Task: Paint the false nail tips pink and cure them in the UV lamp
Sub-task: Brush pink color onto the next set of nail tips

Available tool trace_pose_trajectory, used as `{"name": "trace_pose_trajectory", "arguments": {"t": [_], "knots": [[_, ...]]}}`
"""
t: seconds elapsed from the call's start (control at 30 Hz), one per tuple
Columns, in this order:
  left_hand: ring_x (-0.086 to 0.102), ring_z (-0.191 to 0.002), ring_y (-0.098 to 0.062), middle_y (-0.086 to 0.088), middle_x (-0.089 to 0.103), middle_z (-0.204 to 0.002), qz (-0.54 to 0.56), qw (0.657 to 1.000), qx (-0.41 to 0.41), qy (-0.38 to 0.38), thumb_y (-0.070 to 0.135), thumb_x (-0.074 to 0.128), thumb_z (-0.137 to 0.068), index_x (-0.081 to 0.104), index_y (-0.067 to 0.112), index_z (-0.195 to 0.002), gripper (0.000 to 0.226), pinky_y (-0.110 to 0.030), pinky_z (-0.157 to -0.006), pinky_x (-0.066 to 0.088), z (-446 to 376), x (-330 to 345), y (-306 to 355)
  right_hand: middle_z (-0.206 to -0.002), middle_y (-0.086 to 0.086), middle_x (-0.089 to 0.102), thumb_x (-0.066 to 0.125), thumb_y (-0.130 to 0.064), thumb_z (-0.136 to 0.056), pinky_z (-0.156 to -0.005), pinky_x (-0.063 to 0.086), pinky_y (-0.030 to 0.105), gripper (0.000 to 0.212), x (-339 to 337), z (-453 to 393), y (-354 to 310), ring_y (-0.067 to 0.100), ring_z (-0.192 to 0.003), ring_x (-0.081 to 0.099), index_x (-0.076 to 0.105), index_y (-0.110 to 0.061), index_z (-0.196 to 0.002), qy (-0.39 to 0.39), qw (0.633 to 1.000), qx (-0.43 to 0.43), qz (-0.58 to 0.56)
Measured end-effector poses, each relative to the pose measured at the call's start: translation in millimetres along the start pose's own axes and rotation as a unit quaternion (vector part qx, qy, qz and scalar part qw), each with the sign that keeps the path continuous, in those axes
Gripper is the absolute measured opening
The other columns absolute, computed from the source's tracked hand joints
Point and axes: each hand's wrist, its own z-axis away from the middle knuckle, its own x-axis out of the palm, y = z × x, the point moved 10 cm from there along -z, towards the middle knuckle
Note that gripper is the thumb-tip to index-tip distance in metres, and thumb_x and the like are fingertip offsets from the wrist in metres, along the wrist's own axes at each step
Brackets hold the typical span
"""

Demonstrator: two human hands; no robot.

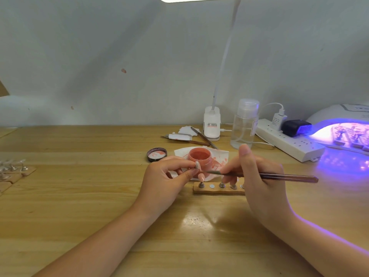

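Observation:
My left hand [167,174] pinches a small metal stand with a false nail tip [197,165] just in front of the open pink gel jar [200,157]. My right hand [257,176] holds a thin brush [265,175], its bristle end pointing left toward that tip. A wooden holder strip [217,189] lies below, carrying a pink-painted tip [201,177] and other stands. The UV lamp [343,130] glows violet at the far right with holder strips of tips inside.
The jar lid [157,154] lies left of the jar, which stands on a stained paper towel [217,156]. Behind are spare brushes [201,137], a desk lamp base [212,124], a clear pump bottle [244,124] and a power strip [289,140]. More unpainted tips on stands [12,166] sit far left.

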Motion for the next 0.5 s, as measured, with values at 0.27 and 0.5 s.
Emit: {"name": "trace_pose_trajectory", "arguments": {"t": [0.27, 0.5], "knots": [[0.059, -0.071, -0.008, 0.009, 0.069, -0.075, 0.014, 1.0, 0.01, -0.008, 0.027, 0.068, -0.066, 0.07, 0.036, -0.074, 0.012, -0.008, -0.054, 0.035, -0.1, 2.2, -0.1, -0.048, -0.003, 0.061, 0.043, -0.03, -0.09, -0.048, 0.043, 0.014, 0.047, -1.8, -0.1, 2.3, 0.007, -0.044, 0.055, 0.065, -0.008, -0.055, 0.009, 1.0, 0.012, -0.017], [0.059, -0.072, -0.007, 0.01, 0.069, -0.075, 0.012, 1.0, 0.013, -0.014, 0.024, 0.068, -0.067, 0.071, 0.032, -0.074, 0.011, -0.006, -0.056, 0.035, -0.2, 3.5, 1.2, -0.05, -0.002, 0.062, 0.043, -0.037, -0.088, -0.049, 0.043, 0.014, 0.047, 1.1, -0.2, 2.5, 0.008, -0.045, 0.055, 0.066, -0.012, -0.055, 0.002, 1.0, 0.023, -0.013]]}}
